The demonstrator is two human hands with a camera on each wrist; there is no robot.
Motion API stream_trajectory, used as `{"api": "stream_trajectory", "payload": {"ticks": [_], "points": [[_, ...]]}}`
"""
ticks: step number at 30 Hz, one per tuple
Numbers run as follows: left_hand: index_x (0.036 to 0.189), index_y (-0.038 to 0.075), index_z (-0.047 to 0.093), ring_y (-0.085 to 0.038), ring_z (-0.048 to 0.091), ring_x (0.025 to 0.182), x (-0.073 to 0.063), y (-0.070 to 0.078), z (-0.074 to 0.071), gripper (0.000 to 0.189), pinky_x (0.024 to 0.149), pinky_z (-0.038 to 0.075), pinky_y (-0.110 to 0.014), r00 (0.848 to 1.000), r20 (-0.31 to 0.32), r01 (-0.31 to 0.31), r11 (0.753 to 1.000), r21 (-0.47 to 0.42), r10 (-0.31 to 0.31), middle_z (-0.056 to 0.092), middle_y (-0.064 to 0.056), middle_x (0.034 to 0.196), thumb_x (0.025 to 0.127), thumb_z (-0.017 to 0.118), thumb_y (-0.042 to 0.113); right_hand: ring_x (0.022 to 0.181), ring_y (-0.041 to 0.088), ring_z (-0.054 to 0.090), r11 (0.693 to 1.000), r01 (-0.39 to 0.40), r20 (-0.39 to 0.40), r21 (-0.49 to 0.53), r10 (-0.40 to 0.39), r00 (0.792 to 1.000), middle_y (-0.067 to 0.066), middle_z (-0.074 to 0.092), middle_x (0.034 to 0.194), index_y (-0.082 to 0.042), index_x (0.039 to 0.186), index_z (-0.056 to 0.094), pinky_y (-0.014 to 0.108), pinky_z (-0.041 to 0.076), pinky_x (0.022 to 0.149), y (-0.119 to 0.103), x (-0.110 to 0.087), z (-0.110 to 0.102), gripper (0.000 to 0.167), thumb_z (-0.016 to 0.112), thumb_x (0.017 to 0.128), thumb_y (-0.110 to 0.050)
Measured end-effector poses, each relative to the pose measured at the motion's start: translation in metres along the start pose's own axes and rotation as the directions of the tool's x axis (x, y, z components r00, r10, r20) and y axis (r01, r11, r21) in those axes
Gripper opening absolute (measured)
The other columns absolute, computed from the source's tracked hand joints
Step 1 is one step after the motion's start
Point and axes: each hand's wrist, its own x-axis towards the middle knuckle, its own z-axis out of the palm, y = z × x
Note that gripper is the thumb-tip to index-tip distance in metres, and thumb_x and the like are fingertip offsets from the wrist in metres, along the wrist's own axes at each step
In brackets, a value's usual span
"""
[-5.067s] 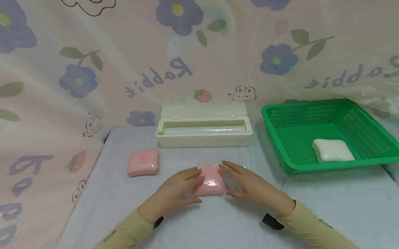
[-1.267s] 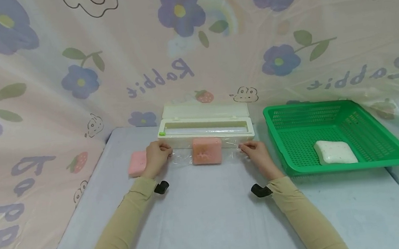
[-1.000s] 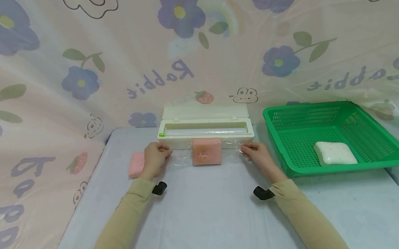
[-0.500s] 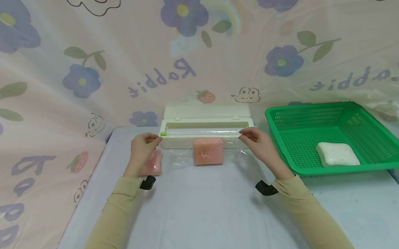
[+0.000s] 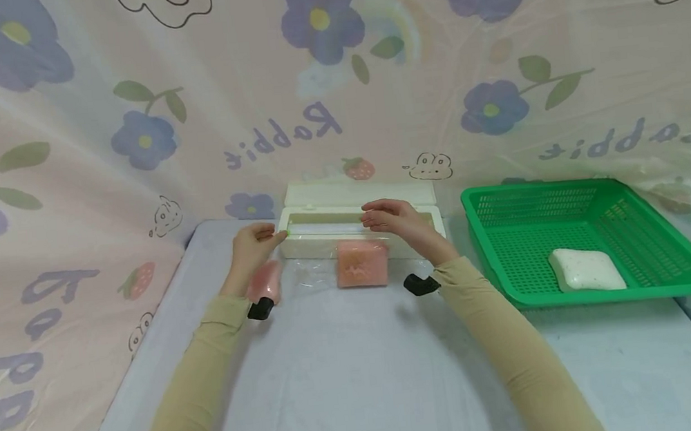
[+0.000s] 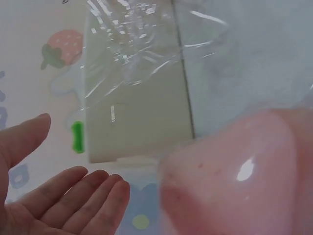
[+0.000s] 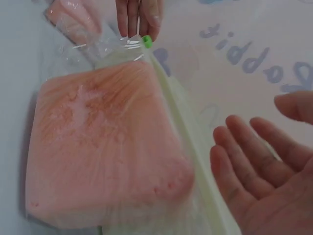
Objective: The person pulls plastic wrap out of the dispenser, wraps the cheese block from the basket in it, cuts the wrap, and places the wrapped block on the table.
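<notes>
Twice, in wrist views, saw inner sides of relaxed fingers, with thumb apart: left hand point(image 6: 63, 205) near green tab point(image 6: 78, 137), right hand point(image 7: 271, 191) beside film-covered pink soap point(image 7: 107, 147). Found it before white box point(image 5: 308, 247); saw green basket point(image 5: 615, 295) only in head view.

One white dispenser box point(image 5: 308, 248), lid point(image 5: 358, 192) raised, white roll point(image 5: 324, 228) inside. One pink block point(image 5: 363, 266) in front of it, clear film point(image 5: 313, 273) spread beside. Second pink block point(image 5: 267, 277), partly hidden by the left arm. Left hand point(image 5: 252, 252) at the box's left end; right hand point(image 5: 404, 226) above its trough. One green basket point(image 5: 609, 295), perforated, holding one white block point(image 5: 585, 269). Pale table cover point(image 5: 349, 382); flowered backdrop point(image 5: 232, 74), lettered "Rabbit" in mirror image.
</notes>
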Motion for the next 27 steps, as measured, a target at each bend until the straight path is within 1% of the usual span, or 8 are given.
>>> {"api": "stream_trajectory", "payload": {"ticks": [4,8,12,16,20,24,27], "points": [[0.123,-0.009,0.057,-0.032,0.060,0.110,0.002,-0.003,0.009,0.050,0.092,0.050,-0.036,1.000,0.014,-0.003,0.998,-0.058,0.004,0.061,-0.024,0.119,0.086,0.074,0.020,0.118,0.038,0.052,1.000,0.023,0.056,-0.015,-0.023,0.998,0.028,0.053,0.127,0.004,0.131,0.051,0.043,0.043,0.101,0.002,0.022,0.010,0.038,0.054,0.099,-0.016],[0.120,-0.008,0.060,-0.030,0.062,0.107,0.004,-0.006,0.014,0.046,0.088,0.053,-0.034,1.000,0.005,-0.017,0.997,-0.081,0.018,0.064,-0.022,0.114,0.084,0.075,0.018,0.118,0.040,0.051,0.998,0.048,0.094,-0.032,-0.045,0.995,0.028,0.054,0.127,0.003,0.130,0.052,0.046,0.042,0.101,0.001,0.039,0.025,0.035,0.054,0.099,-0.013],[0.118,-0.007,0.061,-0.028,0.064,0.103,0.005,-0.008,0.016,0.045,0.082,0.055,-0.030,1.000,-0.014,-0.025,0.994,-0.106,0.023,0.066,-0.021,0.110,0.082,0.077,0.014,0.116,0.042,0.052,0.994,0.087,0.129,-0.069,-0.078,0.989,0.028,0.056,0.125,0.007,0.130,0.051,0.048,0.043,0.100,0.001,0.054,0.041,0.035,0.054,0.098,-0.007],[0.116,-0.007,0.062,-0.027,0.065,0.101,0.006,-0.009,0.019,0.045,0.078,0.055,-0.027,0.999,-0.028,-0.030,0.990,-0.137,0.027,0.066,-0.021,0.108,0.079,0.079,0.011,0.114,0.041,0.053,0.986,0.124,0.157,-0.112,-0.106,0.982,0.029,0.056,0.122,0.010,0.129,0.051,0.041,0.046,0.098,0.003,0.065,0.055,0.034,0.054,0.097,-0.001],[0.115,-0.006,0.063,-0.027,0.065,0.100,0.007,-0.009,0.021,0.044,0.078,0.056,-0.028,0.998,-0.059,-0.035,0.991,-0.127,0.028,0.066,-0.020,0.108,0.078,0.080,0.012,0.113,0.039,0.055,0.977,0.162,0.179,-0.139,-0.136,0.974,0.031,0.057,0.121,0.012,0.127,0.052,0.032,0.049,0.094,0.006,0.074,0.070,0.034,0.055,0.095,0.002],[0.113,-0.006,0.063,-0.029,0.065,0.099,0.007,-0.009,0.021,0.044,0.079,0.056,-0.032,0.995,-0.091,-0.047,0.993,-0.104,0.038,0.066,-0.020,0.108,0.078,0.081,0.012,0.110,0.034,0.058,0.966,0.193,0.177,-0.172,-0.163,0.971,0.027,0.060,0.119,0.011,0.126,0.054,0.030,0.050,0.091,0.011,0.082,0.084,0.034,0.057,0.093,0.003],[0.113,-0.006,0.063,-0.029,0.066,0.099,0.007,-0.010,0.021,0.044,0.078,0.056,-0.031,0.995,-0.097,-0.049,0.994,-0.101,0.039,0.066,-0.020,0.108,0.077,0.082,0.012,0.108,0.033,0.059,0.960,0.204,0.169,-0.194,-0.172,0.970,0.025,0.061,0.117,0.009,0.126,0.056,0.030,0.051,0.089,0.014,0.088,0.095,0.034,0.059,0.092,0.004]]}}
